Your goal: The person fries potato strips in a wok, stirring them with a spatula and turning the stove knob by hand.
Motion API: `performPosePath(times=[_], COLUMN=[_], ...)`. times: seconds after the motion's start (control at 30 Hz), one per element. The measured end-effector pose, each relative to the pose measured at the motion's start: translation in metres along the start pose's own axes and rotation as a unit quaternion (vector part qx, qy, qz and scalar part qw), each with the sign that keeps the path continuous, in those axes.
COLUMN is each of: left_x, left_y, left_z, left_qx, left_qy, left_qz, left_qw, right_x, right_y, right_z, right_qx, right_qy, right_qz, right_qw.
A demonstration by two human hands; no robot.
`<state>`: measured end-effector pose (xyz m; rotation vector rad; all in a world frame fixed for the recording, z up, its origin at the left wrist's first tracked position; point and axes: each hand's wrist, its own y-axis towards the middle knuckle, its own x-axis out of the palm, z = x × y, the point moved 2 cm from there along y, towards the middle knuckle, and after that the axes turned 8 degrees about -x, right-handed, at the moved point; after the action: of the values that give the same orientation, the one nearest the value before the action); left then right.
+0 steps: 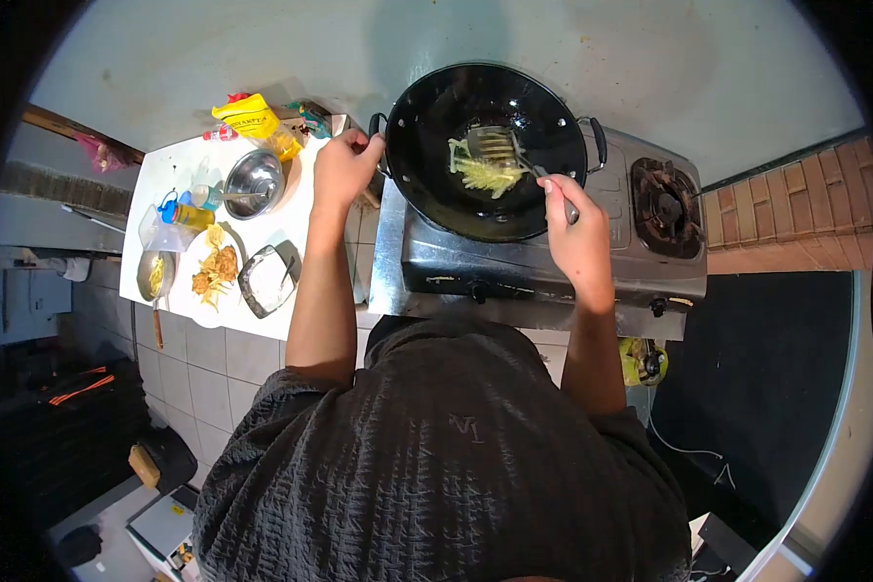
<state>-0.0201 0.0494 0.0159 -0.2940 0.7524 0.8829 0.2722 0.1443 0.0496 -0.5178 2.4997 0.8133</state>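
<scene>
A black wok (436, 209) sits on the left side of the gas stove, with pale yellow-green shredded food (493, 178) in its middle. My left hand (345, 173) is closed at the wok's left handle (377, 126), thumb and fingers against it. In my right hand (579, 238) is the handle of a slotted metal turner (495, 145). The turner's head lies over the shreds, touching them and hiding some. A little oil or liquid shines on the wok's inner surface.
Right of the wok is a bare burner (667, 206). On the white table (150, 165) are a steel bowl (254, 182), a plate of fried food (213, 272), a square dish of white powder (267, 279), a small pan (155, 274), bottles and a yellow bag (247, 116).
</scene>
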Motion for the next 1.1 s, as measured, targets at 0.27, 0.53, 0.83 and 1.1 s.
performPosePath(times=[0.27, 0.53, 0.83, 1.1], left_x=[0.003, -0.003, -0.008, -0.006], left_y=[0.002, -0.003, -0.011, -0.011], left_z=[-0.003, 0.0, 0.006, 0.003], left_qx=[0.0, -0.019, -0.052, -0.037], left_qy=[-0.003, -0.043, -0.063, -0.082], left_qz=[0.008, -0.013, 0.003, 0.002], left_qw=[1.0, 0.999, 0.997, 0.996], right_x=[0.011, 0.006, 0.005, 0.012], right_y=[0.005, 0.001, -0.009, -0.003], right_z=[0.008, -0.005, 0.004, 0.001], right_qx=[-0.041, -0.027, -0.005, -0.02], right_qy=[-0.039, 0.018, -0.009, -0.024], right_qz=[0.048, 0.032, 0.026, 0.041], right_qw=[0.997, 0.999, 1.0, 0.999])
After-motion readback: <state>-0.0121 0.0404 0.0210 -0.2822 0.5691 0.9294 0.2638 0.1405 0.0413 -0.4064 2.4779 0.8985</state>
